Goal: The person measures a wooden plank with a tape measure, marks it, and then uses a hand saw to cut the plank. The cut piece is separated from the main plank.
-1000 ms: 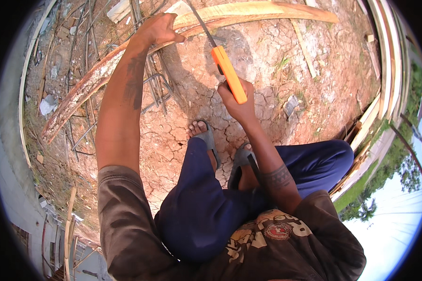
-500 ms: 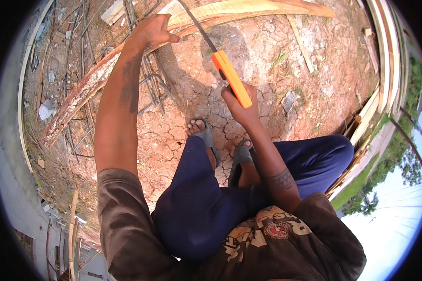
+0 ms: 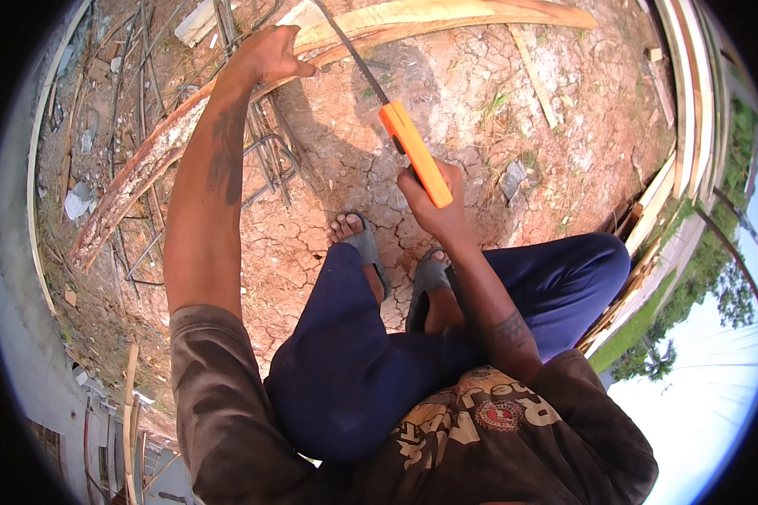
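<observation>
A long wooden plank (image 3: 446, 17), pale on the right and rough and bark-edged on the left, stretches across the far side of the ground. My left hand (image 3: 269, 55) is closed over it left of the middle, the thumb pointing right along its near edge. In my right hand (image 3: 435, 202) is the orange handle of a handsaw (image 3: 414, 151), fingers wrapped round it. Its dark narrow blade slants away to the upper left and crosses the plank just right of my left hand. The blade's far end runs out of view.
Bent steel rods (image 3: 269, 160) lie under and beside the plank at left. A thin wood strip (image 3: 532, 74) and a grey stone (image 3: 512, 180) rest on the cracked earth. Long boards (image 3: 689, 101) are stacked at right. My sandalled feet (image 3: 364, 252) are close below.
My right hand has drawn the saw slightly toward me. My left hand keeps its place on the plank.
</observation>
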